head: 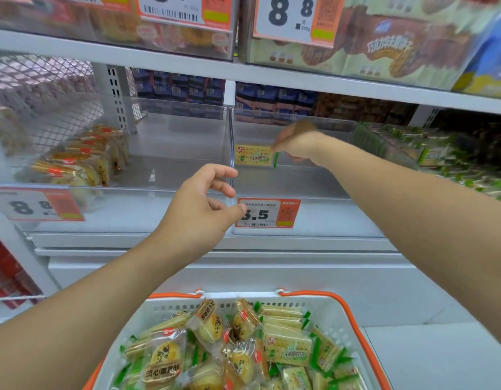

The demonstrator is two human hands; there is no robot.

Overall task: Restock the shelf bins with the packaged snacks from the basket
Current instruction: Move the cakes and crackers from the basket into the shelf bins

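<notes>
A white basket with orange handles (364,327) sits low in front, full of green cracker packs (288,347) and yellow pastry packs (162,358). My right hand (297,144) reaches into the middle clear bin (314,218) and pinches the edge of one green cracker pack (253,156), held upright near the bin's left wall. My left hand (204,206) hovers in front of the divider between the two bins, fingers loosely curled and holding nothing.
The left clear bin (125,209) holds several yellow pastry packs (80,161) at its left side. A bin to the right (429,156) is heaped with green packs. Price tags (267,213) hang on the bin fronts. A shelf with more goods runs overhead.
</notes>
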